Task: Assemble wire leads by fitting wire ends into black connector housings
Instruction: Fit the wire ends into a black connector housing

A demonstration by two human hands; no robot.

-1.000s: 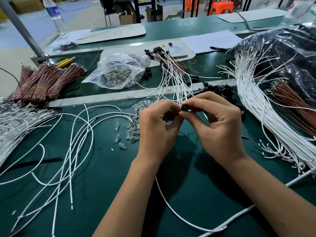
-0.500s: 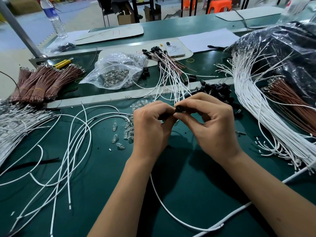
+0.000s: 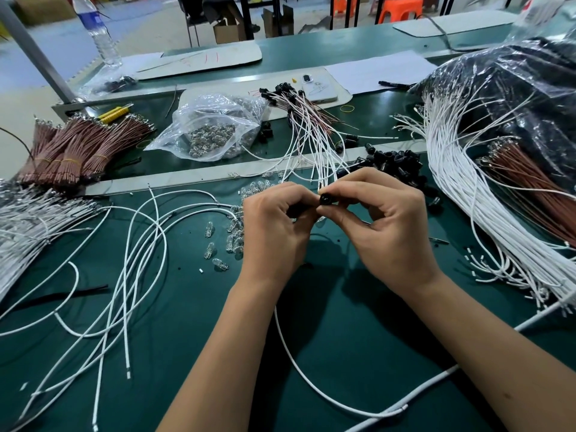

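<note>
We pinch a black connector housing (image 3: 326, 200) in right hand (image 3: 386, 232) above the green mat (image 3: 327, 353), left hand (image 3: 274, 232) curled on the white wire (image 3: 299, 366), mid-insertion; next likely needs a firm seating push.

Wire end hidden behind left hand (image 3: 274, 232) fingers.

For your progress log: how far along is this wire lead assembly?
Done: finished leads lie fanned behind the hands. In hand: right hand pinches a black connector housing; left hand meets it. Left: the white wire bundle and loose housings.
</note>
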